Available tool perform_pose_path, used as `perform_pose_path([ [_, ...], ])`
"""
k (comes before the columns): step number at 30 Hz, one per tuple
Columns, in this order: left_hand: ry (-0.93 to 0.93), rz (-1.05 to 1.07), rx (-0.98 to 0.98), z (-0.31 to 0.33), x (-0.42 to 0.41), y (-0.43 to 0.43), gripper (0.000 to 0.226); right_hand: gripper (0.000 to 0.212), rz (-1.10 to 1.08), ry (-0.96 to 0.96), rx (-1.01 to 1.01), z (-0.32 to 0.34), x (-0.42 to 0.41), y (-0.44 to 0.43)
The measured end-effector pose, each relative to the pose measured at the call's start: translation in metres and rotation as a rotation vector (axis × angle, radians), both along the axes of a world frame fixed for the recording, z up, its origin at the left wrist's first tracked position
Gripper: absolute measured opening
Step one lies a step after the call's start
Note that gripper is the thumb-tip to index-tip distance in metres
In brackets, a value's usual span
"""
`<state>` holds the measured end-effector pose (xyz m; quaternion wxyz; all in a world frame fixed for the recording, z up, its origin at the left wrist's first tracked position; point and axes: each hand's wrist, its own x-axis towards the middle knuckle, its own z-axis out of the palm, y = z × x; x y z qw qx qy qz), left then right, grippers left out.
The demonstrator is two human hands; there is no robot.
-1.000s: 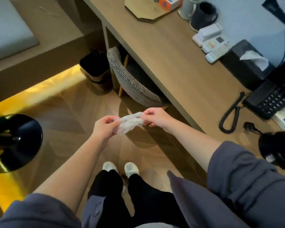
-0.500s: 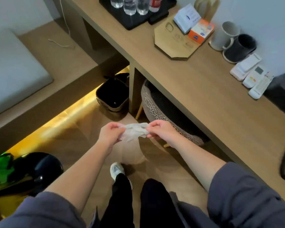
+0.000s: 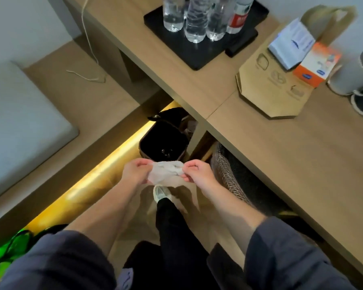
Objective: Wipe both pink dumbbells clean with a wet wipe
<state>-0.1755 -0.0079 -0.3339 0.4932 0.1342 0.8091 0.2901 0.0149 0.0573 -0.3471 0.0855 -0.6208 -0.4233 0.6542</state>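
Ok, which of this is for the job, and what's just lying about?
Job: wipe, pinched between left hand and right hand. No dumbbells in view.
Lying about: bottles, tray, orange box, mugs, bin, chair.

**Head camera: one wide-angle view, pitched down**

The single camera is riding on the person's head, facing forward and steeply downward. It is looking from close range at the left hand (image 3: 135,171) and right hand (image 3: 197,174). They are pinching the wet wipe (image 3: 166,171) between them and sitting just below frame centre. Straight beneath, the floor (image 3: 140,218) and one shoe (image 3: 160,192) are showing. The desk (image 3: 281,153) is crossing the upper right diagonally, seen from above — the bin (image 3: 161,143) under it is lying just beyond the hands.
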Motion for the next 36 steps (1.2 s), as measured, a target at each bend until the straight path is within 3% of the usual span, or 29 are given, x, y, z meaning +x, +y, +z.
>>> perform_pose_path([
  [6, 0.017, -0.048, 0.003, -0.049, -0.056, 0.051, 0.019, 0.008, -0.020, -0.090, -0.067, -0.052, -0.054, 0.047],
  [11, 0.092, -0.110, -0.080, -0.114, -0.081, 0.086, 0.001, 0.009, -0.043, -0.110, -0.125, -0.114, -0.080, 0.077],
  [14, 0.058, -0.098, -0.099, -0.156, -0.091, 0.098, 0.006, 0.010, -0.052, -0.142, -0.132, -0.157, -0.090, 0.088],
  [20, 0.033, -0.143, -0.108, -0.226, -0.104, 0.114, 0.007, 0.028, -0.134, -0.245, -0.135, -0.228, -0.107, 0.102],
  [23, 0.080, -0.247, -0.104, -0.254, -0.107, 0.126, 0.011, 0.011, -0.152, -0.302, -0.114, -0.250, -0.114, 0.107],
  [24, 0.094, -0.337, -0.120, -0.260, -0.108, 0.130, 0.022, 0.007, -0.090, -0.335, -0.100, -0.257, -0.114, 0.108],
  [26, 0.112, -0.521, -0.186, -0.267, -0.110, 0.134, 0.049, 0.046, 0.138, -0.421, -0.089, -0.260, -0.110, 0.114],
  [28, 0.137, -0.628, -0.219, -0.260, -0.115, 0.133, 0.063, 0.065, 0.327, -0.481, -0.081, -0.245, -0.107, 0.117],
  [32, 0.227, -0.798, -0.270, -0.225, -0.129, 0.122, 0.071, 0.070, 0.718, -0.677, 0.008, -0.195, -0.104, 0.111],
  [36, 0.408, -1.061, -0.234, -0.180, -0.143, 0.116, 0.066, 0.070, 0.883, -0.745, 0.105, -0.126, -0.116, 0.109],
])
